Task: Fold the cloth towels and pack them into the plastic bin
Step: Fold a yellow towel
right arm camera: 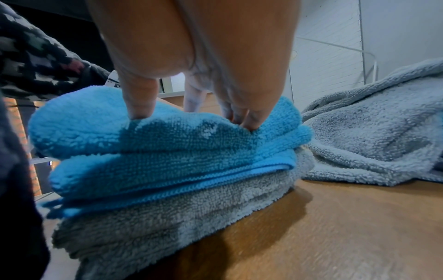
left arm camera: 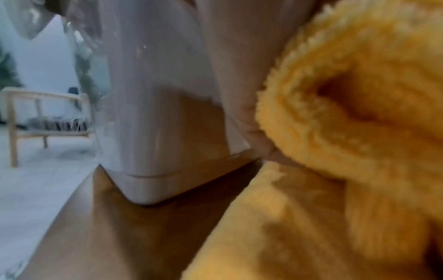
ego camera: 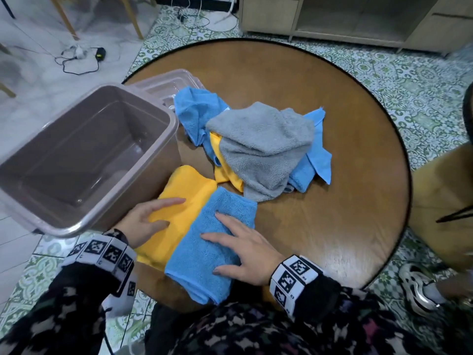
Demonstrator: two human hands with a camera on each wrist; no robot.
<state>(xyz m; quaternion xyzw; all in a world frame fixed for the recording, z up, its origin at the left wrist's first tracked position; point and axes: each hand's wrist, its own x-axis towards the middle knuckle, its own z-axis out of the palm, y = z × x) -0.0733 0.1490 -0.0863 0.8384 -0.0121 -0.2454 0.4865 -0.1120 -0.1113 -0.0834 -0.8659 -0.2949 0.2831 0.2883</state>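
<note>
Blue folded towel [ego camera: 215,242] under right hand [ego camera: 245,249] — fingers spread, pressing flat

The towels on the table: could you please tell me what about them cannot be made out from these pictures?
- Pile count: in the head view the grey towel covers the crumpled blue and yellow ones.
- Under the folded blue towel: only the right wrist view shows a grey layer.
- Folded yellow towel: its near end lies beneath the left hand; the left wrist view is blurred.
</note>
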